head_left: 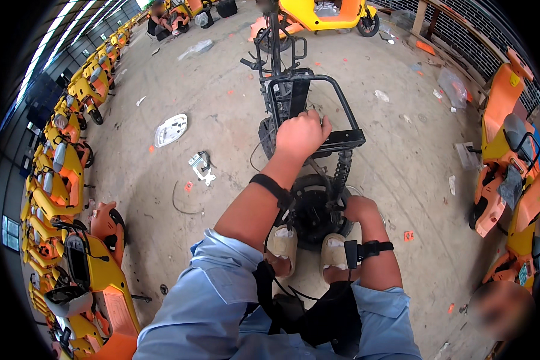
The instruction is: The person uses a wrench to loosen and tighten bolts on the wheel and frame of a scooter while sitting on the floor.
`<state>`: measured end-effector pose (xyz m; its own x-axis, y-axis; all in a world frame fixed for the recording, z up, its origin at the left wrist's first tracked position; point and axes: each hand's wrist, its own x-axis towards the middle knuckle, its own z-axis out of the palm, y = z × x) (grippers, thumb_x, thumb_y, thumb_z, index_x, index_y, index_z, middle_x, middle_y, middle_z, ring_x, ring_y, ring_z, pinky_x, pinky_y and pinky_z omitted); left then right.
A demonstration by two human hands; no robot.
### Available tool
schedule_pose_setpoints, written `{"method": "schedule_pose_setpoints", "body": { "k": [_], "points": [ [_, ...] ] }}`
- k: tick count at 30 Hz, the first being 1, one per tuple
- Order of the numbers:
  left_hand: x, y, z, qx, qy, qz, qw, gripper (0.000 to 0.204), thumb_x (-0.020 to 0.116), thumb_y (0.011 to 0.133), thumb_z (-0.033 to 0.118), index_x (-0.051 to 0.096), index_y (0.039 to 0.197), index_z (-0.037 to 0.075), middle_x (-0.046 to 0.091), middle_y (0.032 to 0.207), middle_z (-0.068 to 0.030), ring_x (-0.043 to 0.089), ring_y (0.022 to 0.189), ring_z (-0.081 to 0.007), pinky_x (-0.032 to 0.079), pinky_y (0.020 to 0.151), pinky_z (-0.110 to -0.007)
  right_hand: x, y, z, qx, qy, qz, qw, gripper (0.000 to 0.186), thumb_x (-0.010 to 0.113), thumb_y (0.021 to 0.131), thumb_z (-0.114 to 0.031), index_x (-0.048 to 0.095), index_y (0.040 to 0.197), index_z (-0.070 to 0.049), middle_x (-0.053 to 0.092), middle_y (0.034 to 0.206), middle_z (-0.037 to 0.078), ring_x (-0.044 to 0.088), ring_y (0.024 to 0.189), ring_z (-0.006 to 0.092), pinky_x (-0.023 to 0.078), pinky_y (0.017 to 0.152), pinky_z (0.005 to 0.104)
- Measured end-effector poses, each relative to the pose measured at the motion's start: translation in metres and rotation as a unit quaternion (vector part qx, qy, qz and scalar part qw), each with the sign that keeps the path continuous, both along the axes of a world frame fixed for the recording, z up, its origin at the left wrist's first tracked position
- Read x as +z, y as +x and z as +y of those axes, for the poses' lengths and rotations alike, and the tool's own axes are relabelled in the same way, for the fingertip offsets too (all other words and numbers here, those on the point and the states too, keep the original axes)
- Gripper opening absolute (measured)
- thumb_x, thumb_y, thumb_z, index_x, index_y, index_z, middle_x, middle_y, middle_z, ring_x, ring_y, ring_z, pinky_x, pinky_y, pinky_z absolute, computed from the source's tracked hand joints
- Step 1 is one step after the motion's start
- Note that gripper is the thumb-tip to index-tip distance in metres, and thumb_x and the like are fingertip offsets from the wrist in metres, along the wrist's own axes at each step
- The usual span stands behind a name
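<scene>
Across a concrete floor (pixel 132 171), a row of yellow scooters (pixel 72 186) curves from eight to past ten o'clock, and a person reaches to a stripped black scooter frame (pixel 298 99) that runs from twelve down towards five.

The step in hand looks like handling the frame's rear end; a next move seems to call for keeping it steady from both sides. Its rear wheel (pixel 312 213) sits near four o'clock, just beyond the feet; the left forearm slants up towards one, that hand (pixel 303 135) over the frame's rear rack, knuckles up, fingers curled, what they grasp hidden. The right hand (pixel 360 209), near four, bends inward beside the wheel; its fingers' hold cannot be told. Smaller still, a white panel (pixel 171 130) lies at ten, a metal bracket (pixel 201 169) at nine.
</scene>
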<state>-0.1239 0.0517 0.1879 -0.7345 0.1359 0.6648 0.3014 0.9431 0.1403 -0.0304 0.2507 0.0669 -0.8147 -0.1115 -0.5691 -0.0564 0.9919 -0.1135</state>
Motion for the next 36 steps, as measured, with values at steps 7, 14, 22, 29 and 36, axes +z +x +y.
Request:
{"method": "schedule_pose_setpoints", "body": {
  "k": [7,14,22,29,36],
  "points": [
    [0.0,0.0,-0.002,-0.012,0.009,-0.033,0.999,0.037,0.061,0.089,0.036,0.057,0.069,0.005,0.063,0.055,-0.0169,0.065,0.049,-0.0345,0.053,0.045,-0.045,-0.005,0.008,0.002,-0.005,-0.002,0.007,1.0,0.032,0.062,0.077,-0.023,0.074,0.103,-0.006,0.07,0.11,0.015,0.067,0.104,0.0328,0.054,0.087,0.0429],
    [0.005,0.002,-0.004,-0.02,-0.003,-0.057,0.998,0.04,0.058,0.091,0.041,0.057,0.073,0.005,0.062,0.054,-0.018,0.065,0.05,-0.0365,0.054,0.048,-0.047,-0.017,0.013,0.002,-0.011,-0.015,0.009,1.0,0.034,0.062,0.077,-0.023,0.074,0.102,-0.004,0.07,0.109,0.018,0.067,0.103,0.0347,0.054,0.086,0.0438],
    [0.004,-0.001,-0.005,-0.027,-0.025,-0.057,0.998,0.04,0.058,0.091,0.041,0.058,0.073,0.005,0.063,0.055,-0.0171,0.065,0.051,-0.0357,0.054,0.049,-0.046,-0.006,0.024,-0.006,-0.011,0.005,-0.016,1.0,0.03,0.06,0.079,-0.018,0.074,0.104,-0.007,0.071,0.111,0.016,0.067,0.105,0.0329,0.054,0.087,0.0413],
    [0.002,0.001,-0.002,-0.014,-0.016,-0.034,0.999,0.039,0.059,0.091,0.042,0.059,0.073,0.007,0.062,0.054,-0.0163,0.065,0.05,-0.0353,0.054,0.049,-0.047,-0.004,0.022,0.003,-0.181,-0.115,0.092,0.972,0.037,0.06,0.08,-0.026,0.071,0.101,0.002,0.069,0.106,0.024,0.067,0.104,0.0374,0.053,0.087,0.044],
    [0.003,0.003,-0.001,-0.001,-0.015,-0.052,0.999,0.038,0.059,0.09,0.042,0.059,0.074,0.007,0.063,0.055,-0.0165,0.066,0.053,-0.0356,0.054,0.051,-0.046,-0.016,0.022,0.035,-0.277,-0.223,0.056,0.933,0.045,0.06,0.081,-0.032,0.068,0.102,0.007,0.068,0.103,0.029,0.068,0.096,0.0394,0.052,0.082,0.0445]
  ]
}}
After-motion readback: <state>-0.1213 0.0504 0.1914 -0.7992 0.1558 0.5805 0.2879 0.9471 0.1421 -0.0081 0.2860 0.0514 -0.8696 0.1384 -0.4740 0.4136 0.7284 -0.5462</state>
